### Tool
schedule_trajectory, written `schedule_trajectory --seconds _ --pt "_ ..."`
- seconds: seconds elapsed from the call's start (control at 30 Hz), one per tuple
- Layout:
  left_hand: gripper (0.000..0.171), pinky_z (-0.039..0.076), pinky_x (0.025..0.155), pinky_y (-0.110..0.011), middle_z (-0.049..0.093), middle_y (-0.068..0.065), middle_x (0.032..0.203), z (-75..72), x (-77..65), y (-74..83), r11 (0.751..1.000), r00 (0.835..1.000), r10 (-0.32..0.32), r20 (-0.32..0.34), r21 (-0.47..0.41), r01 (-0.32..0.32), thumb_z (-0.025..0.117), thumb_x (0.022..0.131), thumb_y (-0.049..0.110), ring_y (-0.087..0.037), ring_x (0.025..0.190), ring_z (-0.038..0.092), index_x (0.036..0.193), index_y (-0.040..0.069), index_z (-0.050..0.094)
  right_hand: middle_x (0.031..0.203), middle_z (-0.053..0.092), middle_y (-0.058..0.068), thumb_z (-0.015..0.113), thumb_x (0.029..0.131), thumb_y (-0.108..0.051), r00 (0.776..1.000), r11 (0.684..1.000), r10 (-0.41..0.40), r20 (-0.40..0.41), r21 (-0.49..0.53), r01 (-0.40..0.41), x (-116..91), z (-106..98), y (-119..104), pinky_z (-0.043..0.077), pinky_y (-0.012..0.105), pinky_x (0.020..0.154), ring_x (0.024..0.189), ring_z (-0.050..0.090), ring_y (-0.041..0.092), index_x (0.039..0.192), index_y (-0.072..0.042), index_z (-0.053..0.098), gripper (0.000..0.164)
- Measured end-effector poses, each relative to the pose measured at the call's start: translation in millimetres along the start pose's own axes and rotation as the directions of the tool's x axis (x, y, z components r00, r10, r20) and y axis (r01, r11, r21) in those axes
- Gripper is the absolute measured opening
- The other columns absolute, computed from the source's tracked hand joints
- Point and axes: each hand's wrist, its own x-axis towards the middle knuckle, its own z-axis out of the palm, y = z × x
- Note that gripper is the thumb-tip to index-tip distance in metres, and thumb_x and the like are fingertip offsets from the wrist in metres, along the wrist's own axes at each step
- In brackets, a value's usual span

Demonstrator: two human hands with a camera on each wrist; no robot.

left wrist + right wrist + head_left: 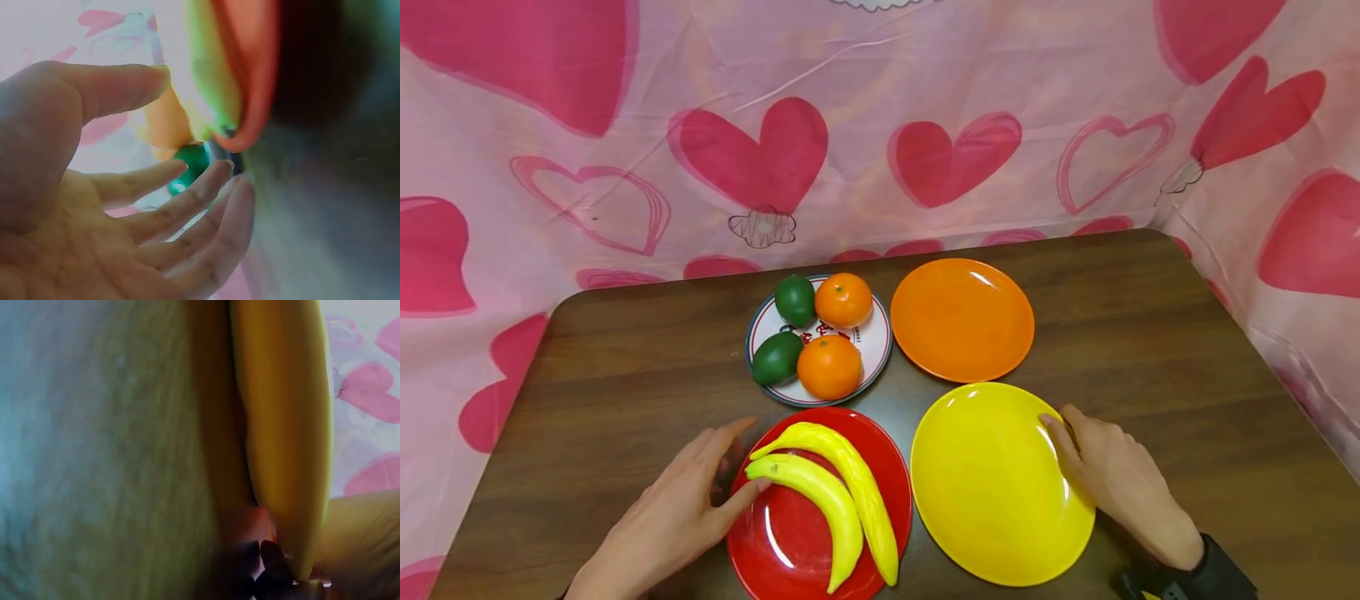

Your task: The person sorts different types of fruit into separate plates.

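Observation:
In the head view my left hand (677,492) is at the left rim of a red plate (775,567). Its thumb reaches over the plate by the bananas, and the other fingers spread outside the rim. Two bananas (838,512) lie curved side by side on that plate. My right hand (1108,467) grips the right rim of a yellow plate (1000,483), thumb over the rim and fingers outside it. The left wrist view shows the open left palm (94,244) below the banana tips (219,112). In the dark right wrist view, the yellow plate (287,412) hides most of the fingers.
Behind the red plate stands a white patterned plate (876,346) with two oranges (830,367) and two dark green fruits (777,359). An orange plate (962,321) sits behind the yellow one. A pink heart-print cloth (865,75) hangs along the brown table's (640,358) far edge.

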Motion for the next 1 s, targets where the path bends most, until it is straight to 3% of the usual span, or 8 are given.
schedule_trajectory --seconds 0.17,0.3,0.4,0.53,0.6,0.73,0.83,1.0 --pt "0.071 0.063 0.078 -0.049 0.058 -0.01 0.132 -16.9 11.2 18.7 0.992 0.986 0.126 -0.111 0.041 -0.122 0.083 0.084 0.039 -0.029 0.117 0.054 0.144 0.019 0.051 0.065 0.044 0.003 0.046 0.108 -0.047 1.0 1.0 -0.014 -0.011 -0.028 0.013 -0.8 1.3 0.3 0.034 0.031 0.051 0.056 0.043 0.019 0.092 -0.008 0.054 0.043" --pt "0.064 0.061 0.083 -0.05 0.056 -0.015 0.131 -24.4 28.8 32.8 0.954 0.926 0.294 -0.235 0.132 -0.269 0.082 0.087 0.03 -0.031 0.115 0.053 0.142 0.014 0.054 0.066 0.045 0.003 0.045 0.108 -0.047 1.0 1.0 -0.019 -0.006 -0.025 0.019 -1.0 1.3 0.4 0.035 0.031 0.052 0.056 0.044 0.018 0.092 -0.008 0.055 0.044" --pt "0.064 0.061 0.084 -0.05 0.054 -0.016 0.132 -28.1 44.5 43.3 0.919 0.883 0.388 -0.264 0.184 -0.349 0.08 0.088 0.028 -0.031 0.115 0.051 0.143 0.011 0.052 0.066 0.046 0.003 0.045 0.108 -0.048 1.0 1.0 -0.014 0.006 -0.026 0.014 -1.1 0.4 -0.2 0.035 0.031 0.053 0.057 0.045 0.019 0.092 -0.008 0.056 0.045" --pt "0.068 0.062 0.084 -0.047 0.05 -0.017 0.136 -33.4 65.7 56.4 0.884 0.862 0.457 -0.218 0.214 -0.415 0.079 0.088 0.029 -0.033 0.118 0.051 0.146 0.01 0.047 0.067 0.047 0.003 0.044 0.108 -0.048 1.0 1.0 -0.012 0.02 -0.028 0.013 -0.8 -0.5 -0.6 0.035 0.031 0.053 0.057 0.045 0.019 0.093 -0.007 0.056 0.045" --pt "0.07 0.063 0.083 -0.046 0.05 -0.018 0.136 -34.6 75.2 61.9 0.871 0.862 0.474 -0.18 0.238 -0.429 0.078 0.089 0.032 -0.033 0.116 0.053 0.146 0.008 0.046 0.066 0.046 0.003 0.043 0.108 -0.049 1.0 1.0 -0.012 0.026 -0.026 0.013 0.0 -0.4 -0.1 0.035 0.031 0.053 0.057 0.045 0.018 0.093 -0.008 0.056 0.046" --pt "0.074 0.064 0.076 -0.047 0.054 -0.018 0.131 -34.0 88.7 72.1 0.869 0.893 0.441 -0.093 0.292 -0.399 0.077 0.089 0.041 -0.031 0.107 0.058 0.148 0.01 0.044 0.066 0.046 0.002 0.041 0.108 -0.051 0.999 1.0 -0.004 0.034 -0.02 0.004 1.0 0.2 0.0 0.034 0.031 0.052 0.056 0.045 0.018 0.093 -0.008 0.056 0.048" --pt "0.076 0.064 0.071 -0.046 0.055 -0.018 0.127 -31.9 95.5 78.6 0.881 0.917 0.396 -0.042 0.3 -0.366 0.076 0.089 0.047 -0.029 0.1 0.06 0.149 0.014 0.042 0.066 0.046 0.002 0.041 0.108 -0.051 0.999 1.0 0.006 0.04 -0.014 -0.005 1.0 0.4 0.3 0.034 0.031 0.051 0.056 0.045 0.017 0.093 -0.008 0.056 0.048" --pt "0.073 0.063 0.075 -0.046 0.055 -0.017 0.127 -26.1 103.5 85.4 0.894 0.932 0.363 -0.005 0.283 -0.347 0.072 0.091 0.051 -0.03 0.1 0.058 0.147 0.014 0.043 0.066 0.045 0.002 0.042 0.108 -0.051 1.0 1.0 0.004 0.028 -0.014 -0.004 -1.0 0.3 1.1 0.033 0.031 0.051 0.056 0.044 0.018 0.092 -0.009 0.056 0.047"
